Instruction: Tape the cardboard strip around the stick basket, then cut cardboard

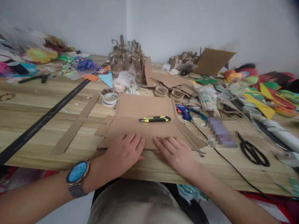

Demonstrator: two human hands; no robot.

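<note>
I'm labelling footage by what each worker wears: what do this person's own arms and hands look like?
The left hand is gloveless; its wrist wears a round watch with a lit light-blue face reading 08:57, a metallic-looking rim and a greyish strap. The right hand is gloveless, its wrist without a watch. No sleeves show on either forearm.

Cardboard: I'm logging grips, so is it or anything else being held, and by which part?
The left hand and right hand rest on the cardboard at its near edge; whether they grip it there cannot be told. The knife lies on top, unheld.
</note>
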